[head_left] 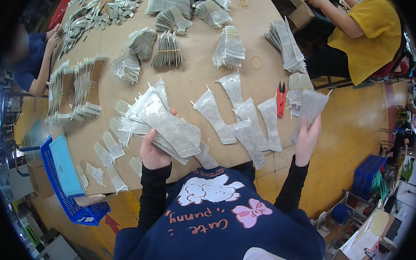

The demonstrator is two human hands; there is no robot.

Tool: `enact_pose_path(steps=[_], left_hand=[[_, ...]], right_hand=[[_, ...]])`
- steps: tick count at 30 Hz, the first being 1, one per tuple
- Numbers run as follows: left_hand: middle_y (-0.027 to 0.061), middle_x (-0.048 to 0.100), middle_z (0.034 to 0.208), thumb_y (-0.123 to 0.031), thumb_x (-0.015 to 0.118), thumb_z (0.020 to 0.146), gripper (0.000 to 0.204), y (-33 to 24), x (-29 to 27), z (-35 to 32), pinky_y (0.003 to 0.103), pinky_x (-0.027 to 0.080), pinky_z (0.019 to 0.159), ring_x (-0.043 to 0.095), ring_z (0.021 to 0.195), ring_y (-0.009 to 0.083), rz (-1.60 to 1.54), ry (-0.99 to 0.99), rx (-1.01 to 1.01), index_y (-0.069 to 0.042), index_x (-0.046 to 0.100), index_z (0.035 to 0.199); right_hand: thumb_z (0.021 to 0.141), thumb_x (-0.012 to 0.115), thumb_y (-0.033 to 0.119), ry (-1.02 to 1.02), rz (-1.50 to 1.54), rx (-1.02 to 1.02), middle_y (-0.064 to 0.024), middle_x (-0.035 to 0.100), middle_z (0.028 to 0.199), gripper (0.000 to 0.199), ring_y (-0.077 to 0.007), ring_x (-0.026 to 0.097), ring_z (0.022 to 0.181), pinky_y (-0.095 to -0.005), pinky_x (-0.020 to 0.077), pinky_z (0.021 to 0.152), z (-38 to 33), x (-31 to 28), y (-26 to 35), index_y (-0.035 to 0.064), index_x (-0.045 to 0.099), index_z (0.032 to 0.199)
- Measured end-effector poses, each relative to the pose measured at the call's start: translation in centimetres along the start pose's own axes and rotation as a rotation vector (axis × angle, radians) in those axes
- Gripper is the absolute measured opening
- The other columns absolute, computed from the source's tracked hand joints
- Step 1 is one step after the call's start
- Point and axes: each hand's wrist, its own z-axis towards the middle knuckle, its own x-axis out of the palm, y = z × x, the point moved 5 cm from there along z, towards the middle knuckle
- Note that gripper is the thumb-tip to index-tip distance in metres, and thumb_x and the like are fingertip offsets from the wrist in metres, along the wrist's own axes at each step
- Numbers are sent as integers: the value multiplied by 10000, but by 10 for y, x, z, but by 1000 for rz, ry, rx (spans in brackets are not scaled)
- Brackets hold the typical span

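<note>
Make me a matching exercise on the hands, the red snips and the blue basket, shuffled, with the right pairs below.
Column one
1. Left hand
2. Right hand
3. Red snips
4. Blue basket

Column two
A. Lying on the table
B. Holding a grey piece near the table's right edge
C. Beside the table's left edge
D. Holding several overlapping grey pieces

Right pairs: 1-D, 2-B, 3-A, 4-C

Orange lettering [209, 226], upside down, on navy shirt [270, 235]; smaller printed line [212, 173].
</note>
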Motion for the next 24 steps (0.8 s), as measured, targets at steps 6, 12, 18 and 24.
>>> enact_pose_path(steps=[6, 12, 18, 24], left_hand=[[281, 532, 1231, -236, 494, 884, 546, -37, -26, -6, 401, 504, 854, 597, 985, 291, 139, -82, 61, 48, 357, 1330], [167, 609, 1087, -281, 547, 842, 528, -60, -52, -29, 366, 520, 795, 604, 961, 233, 392, -262, 224, 20, 433, 1261], [124, 600, 1101, -99, 659, 780, 504, -23, -53, -29, 346, 489, 848, 603, 969, 214, 411, -248, 183, 22, 466, 1229], [94, 612, 1096, -36, 722, 739, 523, 7, -16, -18, 325, 477, 860, 600, 984, 191, 515, -62, 42, 16, 501, 1210]], right_hand=[[945, 457, 61, 367, 452, 82, -159, 274, 1497, 591, -197, 320, 1342, -288, 251, 1084, 85, 87, 20, -84, 174, 1443], [860, 609, 124, 455, -208, -140, -168, 410, 1340, 679, -282, 419, 1224, -338, 334, 1027, 126, 151, -14, -4, 274, 1437], [767, 671, 43, 349, -274, -337, -126, 486, 1104, 594, -223, 521, 912, -297, 434, 841, 113, 116, 32, 56, 474, 1328], [802, 631, 7, 763, 133, -253, -44, 546, 888, 392, -117, 536, 775, -232, 442, 718, 5, 104, 121, 23, 567, 1189]])
